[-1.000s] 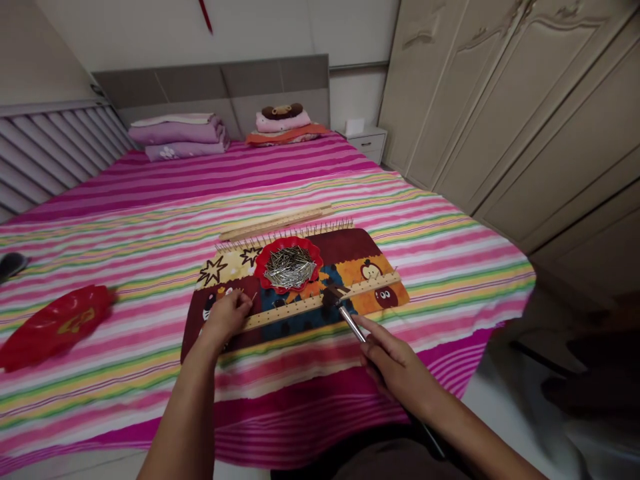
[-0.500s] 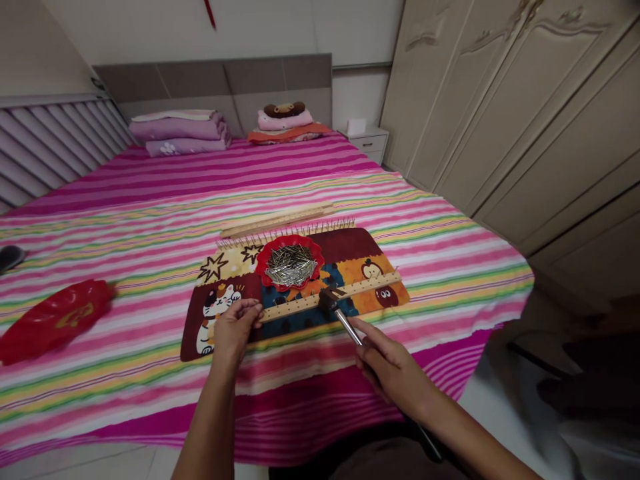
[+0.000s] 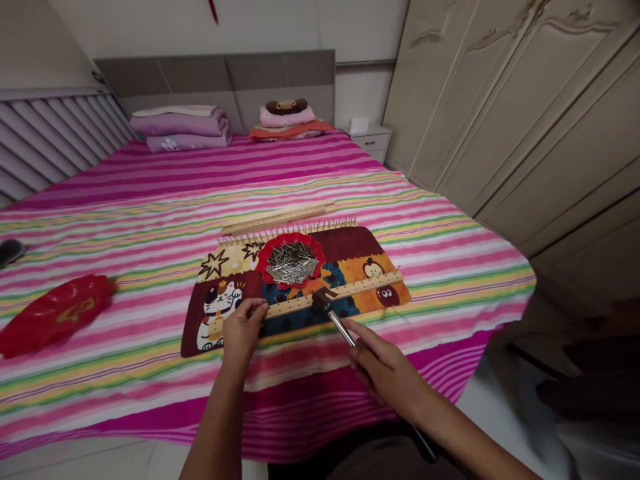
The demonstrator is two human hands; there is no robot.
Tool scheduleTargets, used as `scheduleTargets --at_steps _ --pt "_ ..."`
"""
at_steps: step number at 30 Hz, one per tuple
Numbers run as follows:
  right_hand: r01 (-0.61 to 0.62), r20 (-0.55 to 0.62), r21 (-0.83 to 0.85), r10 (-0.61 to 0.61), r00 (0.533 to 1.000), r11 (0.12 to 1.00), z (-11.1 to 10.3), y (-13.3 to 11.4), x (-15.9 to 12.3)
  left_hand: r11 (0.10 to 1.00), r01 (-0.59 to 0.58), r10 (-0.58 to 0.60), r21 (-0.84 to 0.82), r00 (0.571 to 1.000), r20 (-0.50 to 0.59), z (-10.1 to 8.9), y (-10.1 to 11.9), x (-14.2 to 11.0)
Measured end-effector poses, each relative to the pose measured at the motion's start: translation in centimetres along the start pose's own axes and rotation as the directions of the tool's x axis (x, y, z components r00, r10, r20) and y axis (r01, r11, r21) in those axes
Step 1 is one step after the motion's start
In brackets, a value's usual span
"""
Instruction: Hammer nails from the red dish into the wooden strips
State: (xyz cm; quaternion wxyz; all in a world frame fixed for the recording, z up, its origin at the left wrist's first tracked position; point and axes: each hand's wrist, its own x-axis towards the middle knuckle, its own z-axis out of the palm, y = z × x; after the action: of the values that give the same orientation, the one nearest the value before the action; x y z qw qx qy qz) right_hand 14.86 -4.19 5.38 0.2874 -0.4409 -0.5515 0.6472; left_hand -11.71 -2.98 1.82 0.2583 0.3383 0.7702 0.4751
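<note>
A long narrow wooden strip with a row of small dark holes or nail heads lies across a patterned mat. My left hand is closed on the strip left of its middle, thumb and fingertips together; any small thing between them is hidden. My right hand grips a claw hammer with a shiny metal neck. Its dark head is over the strip, right of my left hand; contact cannot be told. Just behind the strip, a red scalloped bowl holds many loose nails.
Behind the bowl stands a row of upright nails, with more wooden strips beyond. A red dish and a dark rounded object lie left on the striped bedspread. Folded bedding is at the headboard; a wardrobe stands right.
My left hand has slid slightly right along the strip. The hammer head has shifted a little left. The whole view has moved slightly.
</note>
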Motion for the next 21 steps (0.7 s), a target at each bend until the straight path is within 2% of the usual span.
scheduleTargets --at_steps 5,12,17,21 --pt "0.083 0.106 -0.109 -0.072 0.992 0.991 1.6 -2.0 1.4 0.991 -0.094 0.098 0.096 0.995 -0.031 0.3 -0.9 0.0" --pt "0.283 0.267 -0.252 -0.214 0.94 0.925 4.6 -5.0 4.4 0.976 -0.147 0.153 0.16 0.988 -0.026 0.4 -1.1 0.0" --pt "0.269 0.309 -0.371 -0.155 0.938 0.889 5.8 -5.1 5.7 0.94 -0.199 0.222 0.276 0.973 -0.055 0.7 -1.2 -0.1" --pt "0.254 0.281 -0.25 -0.181 0.943 0.934 5.4 -4.4 4.9 0.93 -0.232 0.258 0.286 0.964 -0.057 0.8 -1.5 -0.1"
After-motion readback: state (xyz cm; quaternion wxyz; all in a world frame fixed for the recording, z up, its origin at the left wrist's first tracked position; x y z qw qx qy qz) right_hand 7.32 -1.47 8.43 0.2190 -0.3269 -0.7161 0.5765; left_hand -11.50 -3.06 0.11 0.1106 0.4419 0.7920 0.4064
